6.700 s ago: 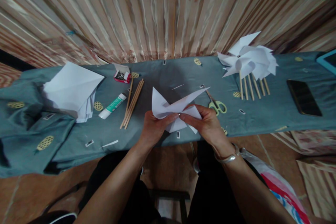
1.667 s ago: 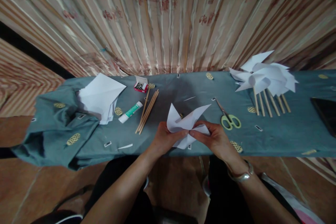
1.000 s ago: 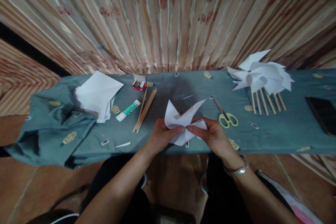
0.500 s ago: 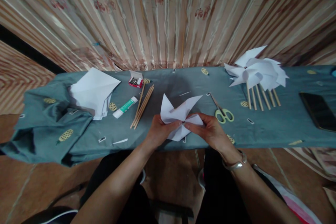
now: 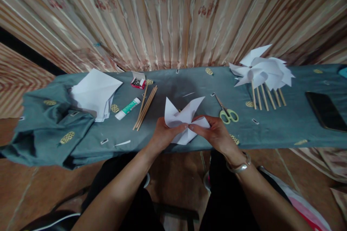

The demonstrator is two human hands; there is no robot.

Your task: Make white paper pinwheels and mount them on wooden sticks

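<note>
- The white folded-paper pinwheel (image 5: 185,116) is held between both hands, over the near part of the teal pineapple-patterned cloth (image 5: 199,86), its centre right at the thumb tips.
- Its face is turned up toward the head camera; blades radiate from that centre.
- One pointed blade aims away and to the left of the thumbs; another has its long axis running away and to the right. A curled blade reaches rightward along the right fingers, and a broad lower part spreads toward the person, below the thumbs.
- The bare left hand (image 5: 165,133) grips the pinwheel, thumb laid across the front and pointing right at the centre; its other fingers are mostly hidden behind the paper.
- The bare right hand (image 5: 215,132), with a silver metal bracelet (image 5: 239,168) at the wrist, pinches it too, thumb pointing left; the two thumb tips are close together, and whether they touch is unclear.
- Left of the left fingers lie thin tan wooden sticks (image 5: 147,108), slanting away to the right; farther left, a white-and-green cylindrical glue stick (image 5: 128,108) slants likewise.
- Just beyond the right fingers, metal scissors with pale-green handles (image 5: 225,109) point away and leftward.
- Well right of the right fingers, white paper pinwheels on wooden sticks (image 5: 267,71) lie clustered, sticks toward the person.
</note>
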